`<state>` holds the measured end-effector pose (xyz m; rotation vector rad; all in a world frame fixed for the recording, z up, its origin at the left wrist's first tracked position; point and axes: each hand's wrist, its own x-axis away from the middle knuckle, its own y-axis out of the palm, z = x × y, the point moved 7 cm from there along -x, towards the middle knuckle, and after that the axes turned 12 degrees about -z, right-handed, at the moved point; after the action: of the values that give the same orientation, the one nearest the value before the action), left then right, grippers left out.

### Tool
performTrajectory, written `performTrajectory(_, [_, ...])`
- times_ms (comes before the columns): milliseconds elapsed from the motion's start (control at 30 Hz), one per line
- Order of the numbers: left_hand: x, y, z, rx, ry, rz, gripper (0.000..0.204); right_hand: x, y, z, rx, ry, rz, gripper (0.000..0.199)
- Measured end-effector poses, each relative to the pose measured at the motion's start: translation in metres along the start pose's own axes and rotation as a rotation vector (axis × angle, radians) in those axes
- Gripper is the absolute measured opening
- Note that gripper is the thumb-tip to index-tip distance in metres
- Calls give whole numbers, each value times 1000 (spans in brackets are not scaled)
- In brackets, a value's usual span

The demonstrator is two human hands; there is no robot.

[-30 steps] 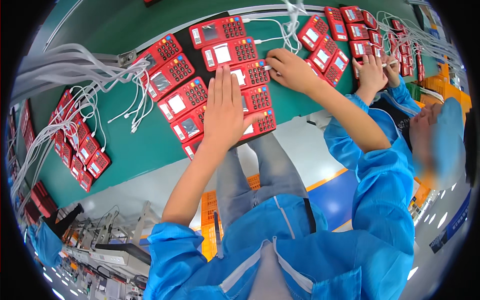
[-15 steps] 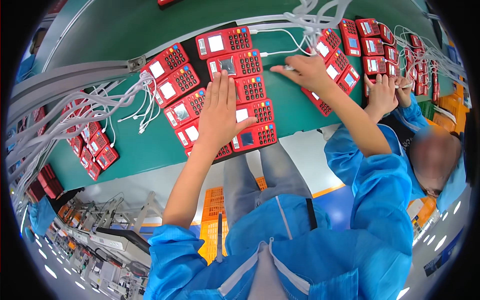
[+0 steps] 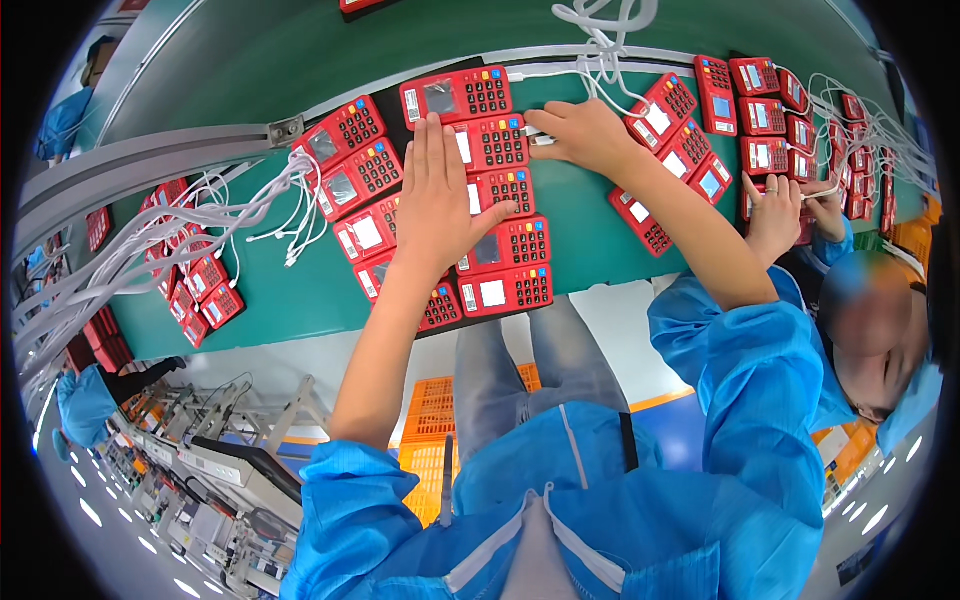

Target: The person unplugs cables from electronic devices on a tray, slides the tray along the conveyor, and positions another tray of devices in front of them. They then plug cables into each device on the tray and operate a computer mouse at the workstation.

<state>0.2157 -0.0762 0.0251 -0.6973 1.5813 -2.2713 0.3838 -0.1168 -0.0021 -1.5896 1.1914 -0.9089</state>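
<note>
Two columns of red card payment terminals with keypads lie on a black mat in front of me. My left hand [image 3: 440,205] rests flat across them, fingers stretched out and thumb spread, hiding parts of several. At the right edge of the second terminal from the top [image 3: 495,142], my right hand [image 3: 585,135] pinches a white cable plug [image 3: 541,137]. Whether the plug sits fully in the terminal, I cannot tell. Just above, the top terminal [image 3: 470,94] has a white cable [image 3: 545,74] in its right end. Some screens are lit white, others dark.
White cables [image 3: 265,205] hang in a bundle at the left beside a metal rail [image 3: 200,145]. More terminals [image 3: 660,150] lie to the right on the green table [image 3: 580,215]. A co-worker's hands [image 3: 780,215] hold a cable there. Orange crates [image 3: 430,410] stand below the table.
My right hand has moved left, bringing its plug to the second terminal's edge. My left hand remains on the terminals. Several screens have switched between white and dark.
</note>
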Motion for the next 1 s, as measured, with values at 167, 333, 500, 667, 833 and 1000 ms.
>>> performTrajectory(167, [3,-4,-1,6,-36,-4,110,13,-33,23,-79,151,292,29])
performTrajectory(333, [-1,-13,-1,-9,-35,47,109,-17,-46,-1,42,141,339,30])
performTrajectory(500, [-29,-19,-26,-98,32,101,103,-49,-22,20,-31,128,167,25])
performTrajectory(667, [-29,-14,-27,-47,11,104,102,-50,-19,29,-63,49,37,31])
performTrajectory(833, [-28,-14,-29,-48,-21,100,103,-59,-20,39,-48,-5,72,38])
performTrajectory(1000, [-25,-16,-33,29,-16,124,104,-48,-53,56,32,182,269,52])
